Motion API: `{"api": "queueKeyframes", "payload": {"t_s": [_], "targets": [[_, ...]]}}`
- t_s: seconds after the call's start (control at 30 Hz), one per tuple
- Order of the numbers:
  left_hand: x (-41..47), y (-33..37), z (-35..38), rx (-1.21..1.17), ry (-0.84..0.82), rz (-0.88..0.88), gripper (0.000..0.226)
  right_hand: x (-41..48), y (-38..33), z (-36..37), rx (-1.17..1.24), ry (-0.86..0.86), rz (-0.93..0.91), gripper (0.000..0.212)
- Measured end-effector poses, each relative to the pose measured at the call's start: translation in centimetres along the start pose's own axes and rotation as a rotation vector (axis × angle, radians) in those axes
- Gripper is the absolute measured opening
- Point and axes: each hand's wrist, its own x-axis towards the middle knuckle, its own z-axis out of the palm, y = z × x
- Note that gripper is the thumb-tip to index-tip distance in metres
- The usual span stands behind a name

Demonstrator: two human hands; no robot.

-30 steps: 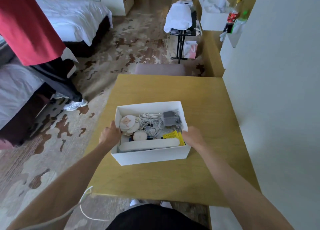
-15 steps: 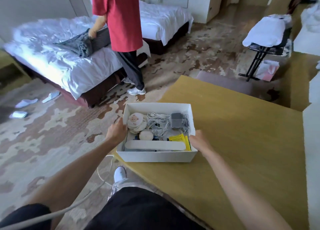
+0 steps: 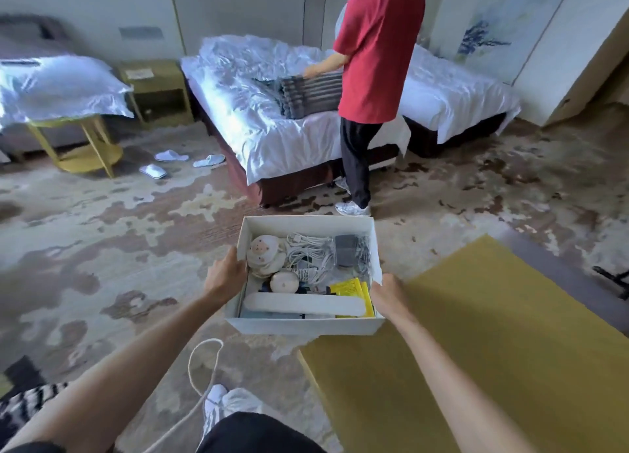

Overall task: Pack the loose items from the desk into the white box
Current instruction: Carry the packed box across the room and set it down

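- Head view: the white box [image 3: 303,326] is held in the air over the carpet, off the left edge of the yellow desk [image 3: 476,350], which lies at about four o'clock from it.
- The left hand [image 3: 224,277] is closed around the box's left wall, at nine o'clock of the box.
- The right hand [image 3: 388,297] grips the right wall, at three o'clock of the box.
- Inside the box: round patterned discs [image 3: 265,253] at ten o'clock, coiled white cables [image 3: 309,253] in the middle, a grey adapter [image 3: 347,251] at one o'clock, yellow packets [image 3: 354,294] at four o'clock, and a long white bar [image 3: 303,305] along the near wall.
- At twelve o'clock beyond the box, a person in a red shirt [image 3: 377,50] stands beside a bed [image 3: 255,112].
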Motion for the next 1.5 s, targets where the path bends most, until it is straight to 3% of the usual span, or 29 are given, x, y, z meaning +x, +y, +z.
{"api": "queueKeyframes", "payload": {"t_s": [0.13,0.27,0.37,0.63,0.8,0.93,1.13,1.27,1.5], "targets": [[5.5,-7.4,-3.4,-0.036,0.019,-0.102,0.024,4.9,-7.7,6.7,-0.096,-0.061,-0.044,0.031],[10.4,-15.2,-7.8,-0.062,0.057,-0.213,0.007,9.3,-16.2,14.1,-0.155,-0.151,-0.065,0.024],[12.9,-20.9,-11.2,-0.073,0.087,-0.319,0.009,11.7,-22.8,19.6,-0.192,-0.219,-0.134,0.031],[16.1,-32.8,-18.1,-0.073,0.247,-0.586,0.019,17.2,-38.0,31.4,-0.279,-0.4,-0.36,0.023],[17.3,-37.1,-21.9,-0.09,0.343,-0.743,0.022,20.4,-47.3,38.3,-0.376,-0.525,-0.512,0.029],[19.3,-40.6,-24.7,-0.068,0.437,-0.858,0.022,22.7,-55.1,43.8,-0.418,-0.673,-0.671,0.019],[22.5,-43.9,-28.0,-0.095,0.623,-1.096,0.033,25.3,-67.6,50.5,-0.452,-0.817,-0.947,0.029],[22.9,-45.8,-29.7,-0.167,0.731,-1.284,0.024,24.5,-74.3,54.4,-0.489,-0.914,-1.105,0.023],[20.0,-51.3,-31.8,-0.187,0.859,-1.492,0.032,18.6,-81.9,63.9,-0.569,-1.032,-1.307,0.017]]}}
